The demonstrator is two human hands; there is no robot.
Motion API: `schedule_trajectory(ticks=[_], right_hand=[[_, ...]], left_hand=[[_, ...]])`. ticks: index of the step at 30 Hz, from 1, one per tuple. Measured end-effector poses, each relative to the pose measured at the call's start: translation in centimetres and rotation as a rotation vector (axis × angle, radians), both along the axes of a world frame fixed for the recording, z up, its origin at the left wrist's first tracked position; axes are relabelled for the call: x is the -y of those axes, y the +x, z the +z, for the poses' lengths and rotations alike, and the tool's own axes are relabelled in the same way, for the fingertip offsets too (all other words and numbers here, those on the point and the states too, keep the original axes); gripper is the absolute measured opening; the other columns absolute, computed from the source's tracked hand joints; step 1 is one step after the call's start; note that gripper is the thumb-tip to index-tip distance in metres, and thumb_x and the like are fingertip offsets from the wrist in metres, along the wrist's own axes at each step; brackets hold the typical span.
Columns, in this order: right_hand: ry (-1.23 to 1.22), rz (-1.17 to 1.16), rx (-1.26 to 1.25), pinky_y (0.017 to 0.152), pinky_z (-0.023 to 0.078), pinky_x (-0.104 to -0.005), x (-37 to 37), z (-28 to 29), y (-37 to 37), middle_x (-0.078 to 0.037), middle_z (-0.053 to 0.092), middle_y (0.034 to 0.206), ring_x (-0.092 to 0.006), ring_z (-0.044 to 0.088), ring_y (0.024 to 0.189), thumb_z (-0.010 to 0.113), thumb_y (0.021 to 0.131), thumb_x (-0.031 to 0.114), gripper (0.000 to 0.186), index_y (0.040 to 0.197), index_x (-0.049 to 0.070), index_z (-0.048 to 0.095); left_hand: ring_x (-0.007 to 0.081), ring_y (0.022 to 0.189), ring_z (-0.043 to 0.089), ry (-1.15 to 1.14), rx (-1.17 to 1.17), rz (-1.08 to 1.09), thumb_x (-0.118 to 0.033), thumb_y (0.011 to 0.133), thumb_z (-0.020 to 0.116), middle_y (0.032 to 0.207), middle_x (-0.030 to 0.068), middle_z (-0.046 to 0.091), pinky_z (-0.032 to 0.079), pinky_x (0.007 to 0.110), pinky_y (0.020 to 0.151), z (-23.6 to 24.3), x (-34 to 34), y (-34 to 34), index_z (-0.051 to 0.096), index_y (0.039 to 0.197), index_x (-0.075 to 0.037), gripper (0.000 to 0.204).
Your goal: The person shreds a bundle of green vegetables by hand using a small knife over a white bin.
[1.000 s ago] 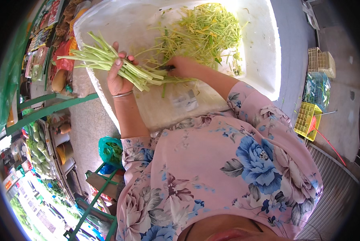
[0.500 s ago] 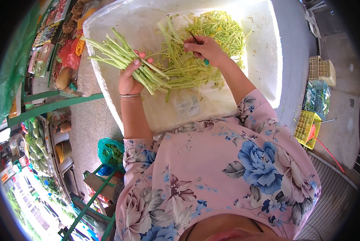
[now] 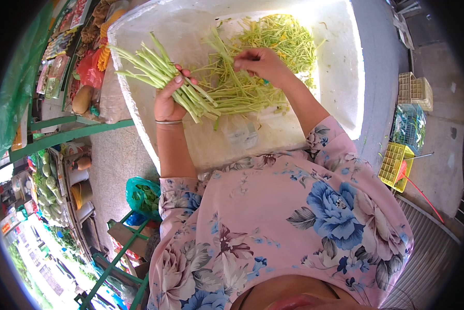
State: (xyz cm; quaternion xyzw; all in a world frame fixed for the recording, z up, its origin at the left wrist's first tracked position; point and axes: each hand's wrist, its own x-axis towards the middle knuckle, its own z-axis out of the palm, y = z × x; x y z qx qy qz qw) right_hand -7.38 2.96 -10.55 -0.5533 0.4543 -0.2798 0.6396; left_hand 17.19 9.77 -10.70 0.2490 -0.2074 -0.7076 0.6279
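My left hand is closed round a bundle of pale green stalks, thin stems whose cut ends point toward me. It hangs over the left part of a white foam box. My right hand is over the box's middle, fingers curled and thumb pressed to the forefinger. A small teal bit shows under its palm; what it grips is mostly hidden. Just left of its fingertips are blurred upright green stems. Beneath lie loose stalks and a heap of thin yellow-green strips.
A green metal frame and a stall with goods, including a red plastic bag, stand left. A green bag of leaves is near my left elbow. Yellow crates and a red-handled tool are on the right.
The dark thin thing that stuck up from my right hand no longer shows. That hand's fingers have shifted slightly left and down. My left hand keeps the bundle, nearly still.
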Motion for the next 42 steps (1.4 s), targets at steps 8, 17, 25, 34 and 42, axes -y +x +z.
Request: schedule_trajectory(ticks=[8, 17, 25, 34, 42], right_hand=[[-1.058, -0.059, -0.452, 0.069, 0.050, -0.0284, -1.3, 0.6, 0.9, 0.003, 0.063, 0.092, -0.0173, 0.061, 0.081, 0.068, 0.068, 0.007, 0.023, 0.089, 0.015, 0.067], [-1.094, -0.012, -0.400, 0.072, 0.050, -0.0286, -2.2, 0.4, 2.0, 0.003, 0.063, 0.099, -0.0174, 0.060, 0.089, 0.069, 0.064, 0.002, 0.026, 0.087, 0.013, 0.067], [-0.595, -0.358, -0.016, 0.074, 0.044, -0.0227, -2.5, 0.3, 2.6, -0.004, 0.059, 0.094, -0.0102, 0.054, 0.085, 0.064, 0.082, 0.015, 0.023, 0.104, 0.007, 0.064], [-0.072, -0.169, 0.398, 0.065, 0.043, -0.0203, -4.1, 0.7, 4.4, 0.000, 0.061, 0.091, -0.0077, 0.054, 0.075, 0.058, 0.089, 0.022, 0.041, 0.124, 0.002, 0.051], [-0.645, -0.518, 0.019, 0.053, 0.037, -0.0177, -2.2, -1.0, 3.4, -0.002, 0.059, 0.079, -0.0036, 0.045, 0.061, 0.055, 0.090, 0.026, 0.037, 0.122, 0.006, 0.054]], left_hand=[[0.0225, 0.073, 0.060, 0.262, 0.317, 0.196, 0.002, 0.075, 0.064, 0.085, 0.0117, 0.061, 0.052, 0.035, 0.062, -0.2, 0.9, -0.5, 0.055, 0.095, 0.000, 0.022], [0.0181, 0.071, 0.062, 0.226, 0.448, -0.101, 0.003, 0.073, 0.068, 0.085, 0.0076, 0.064, 0.051, 0.030, 0.062, -0.1, 0.3, -4.4, 0.060, 0.095, 0.000, 0.024], [0.0191, 0.067, 0.061, 0.233, 0.294, 0.013, 0.006, 0.073, 0.066, 0.078, 0.0060, 0.061, 0.052, 0.030, 0.059, -0.1, 0.4, -4.9, 0.057, 0.093, -0.002, 0.024], [0.0193, 0.073, 0.060, 0.208, 0.300, 0.033, 0.003, 0.074, 0.065, 0.081, 0.0054, 0.059, 0.051, 0.031, 0.064, -0.3, 0.5, -5.6, 0.054, 0.095, -0.004, 0.024], [0.0184, 0.071, 0.059, 0.241, 0.283, -0.083, 0.001, 0.074, 0.063, 0.081, 0.0069, 0.059, 0.051, 0.031, 0.063, -0.4, 0.3, -5.3, 0.054, 0.099, -0.002, 0.026]])
